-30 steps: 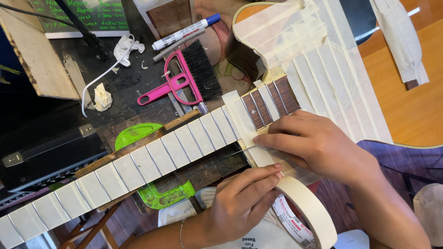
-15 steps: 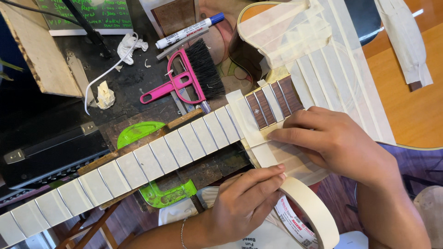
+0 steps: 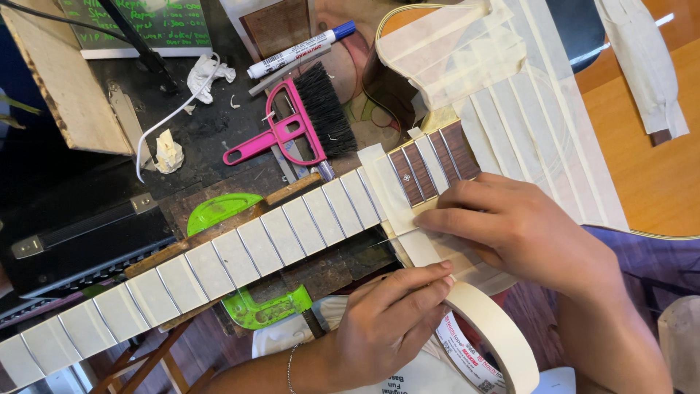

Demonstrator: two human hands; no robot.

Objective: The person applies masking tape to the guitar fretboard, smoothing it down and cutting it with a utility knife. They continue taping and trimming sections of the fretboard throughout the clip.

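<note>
Left hand pinches the masking tape roll just below the guitar neck, right hand lies flat pressing the strip; best kept taut, aligned between frets, smoothed outward from the fingers.

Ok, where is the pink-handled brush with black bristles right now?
The pink-handled brush with black bristles lies upper centre on the dark workbench, just below the white marker, above the taped guitar neck.
</note>
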